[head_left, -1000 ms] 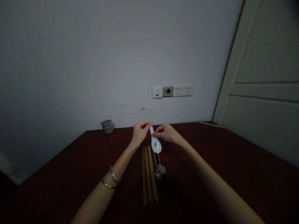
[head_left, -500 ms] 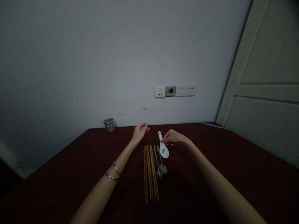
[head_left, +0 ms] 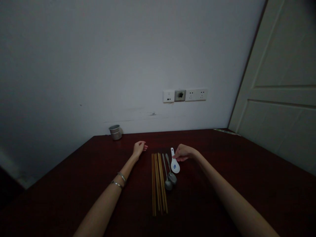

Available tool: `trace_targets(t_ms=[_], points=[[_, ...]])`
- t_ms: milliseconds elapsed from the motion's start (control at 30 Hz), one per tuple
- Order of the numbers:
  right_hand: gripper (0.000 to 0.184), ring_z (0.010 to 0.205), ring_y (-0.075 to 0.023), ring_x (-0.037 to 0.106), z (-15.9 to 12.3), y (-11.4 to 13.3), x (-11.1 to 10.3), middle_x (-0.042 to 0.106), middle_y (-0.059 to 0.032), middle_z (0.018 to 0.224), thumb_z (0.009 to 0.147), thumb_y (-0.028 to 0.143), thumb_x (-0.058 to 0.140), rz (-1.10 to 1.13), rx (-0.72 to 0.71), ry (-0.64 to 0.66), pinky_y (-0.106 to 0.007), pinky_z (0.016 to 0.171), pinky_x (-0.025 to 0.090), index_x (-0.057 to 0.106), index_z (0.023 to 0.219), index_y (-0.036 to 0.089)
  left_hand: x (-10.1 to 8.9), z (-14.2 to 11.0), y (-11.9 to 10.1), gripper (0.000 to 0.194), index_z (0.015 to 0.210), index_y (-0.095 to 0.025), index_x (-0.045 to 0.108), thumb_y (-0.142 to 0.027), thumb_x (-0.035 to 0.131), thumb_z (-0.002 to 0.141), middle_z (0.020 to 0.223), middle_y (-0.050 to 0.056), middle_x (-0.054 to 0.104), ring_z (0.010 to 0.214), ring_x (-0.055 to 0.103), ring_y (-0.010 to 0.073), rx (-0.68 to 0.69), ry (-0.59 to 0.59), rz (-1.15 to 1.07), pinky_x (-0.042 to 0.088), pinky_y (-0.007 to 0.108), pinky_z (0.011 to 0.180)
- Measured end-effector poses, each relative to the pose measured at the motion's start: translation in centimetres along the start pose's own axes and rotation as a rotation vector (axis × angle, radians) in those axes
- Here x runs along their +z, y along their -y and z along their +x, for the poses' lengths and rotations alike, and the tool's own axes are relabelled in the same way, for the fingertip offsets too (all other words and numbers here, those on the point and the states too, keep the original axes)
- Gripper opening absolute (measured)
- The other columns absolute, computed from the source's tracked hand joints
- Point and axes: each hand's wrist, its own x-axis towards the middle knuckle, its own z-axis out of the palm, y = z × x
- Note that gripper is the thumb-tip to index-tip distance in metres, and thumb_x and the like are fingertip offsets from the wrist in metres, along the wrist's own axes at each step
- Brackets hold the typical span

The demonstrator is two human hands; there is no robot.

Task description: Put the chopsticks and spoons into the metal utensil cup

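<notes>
My right hand (head_left: 183, 152) pinches a white soup spoon (head_left: 175, 166) with a blue mark in its bowl. The spoon's holed handle points toward the wall, and it is at or just above the tabletop. Two metal spoons (head_left: 168, 185) (head_left: 172, 178) lie just left of it, bowls toward me. Beside them several wooden chopsticks (head_left: 158, 184) lie in a row, pointing away from me. My left hand (head_left: 139, 148) rests low over the table left of the chopsticks, empty, its fingers loosely bent and slightly apart.
A metal cup (head_left: 115, 132) stands at the table's back left, close to the wall. The dark red table (head_left: 209, 197) meets the wall, which carries sockets (head_left: 196, 94). A thin strip (head_left: 226, 132) lies at the back right, near a pale door (head_left: 278, 95).
My left hand has let go of the soup spoon's handle and moved left and down. My right hand has brought the soup spoon right and lower, beside the metal spoons.
</notes>
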Motion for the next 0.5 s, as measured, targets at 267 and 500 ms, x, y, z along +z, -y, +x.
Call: trace_targets(t_ms=[267, 500], points=[[0.014, 0.036, -0.0046, 0.048, 0.73, -0.38, 0.34, 0.056, 0.0024, 0.043, 0.059, 0.018, 0.072, 0.021, 0.015, 0.006, -0.015, 0.042, 0.043, 0.061, 0.054, 0.010, -0.30, 0.31, 0.85, 0.011, 0.079, -0.012, 0.054, -0.020, 0.049, 0.075, 0.053, 0.002, 0.060, 0.047, 0.055, 0.0096, 0.061, 0.042, 0.002, 0.043, 0.020, 0.049], [0.015, 0.037, -0.0054, 0.050, 0.58, -0.25, 0.34, 0.058, 0.0019, 0.045, 0.061, 0.022, 0.071, -0.022, 0.015, 0.004, -0.016, 0.041, 0.044, 0.061, 0.056, 0.011, -0.16, 0.18, 0.89, 0.008, 0.076, -0.012, 0.054, -0.016, 0.050, 0.072, 0.053, 0.002, 0.060, 0.047, 0.055, 0.0099, 0.073, 0.039, 0.023, 0.042, 0.019, 0.049]])
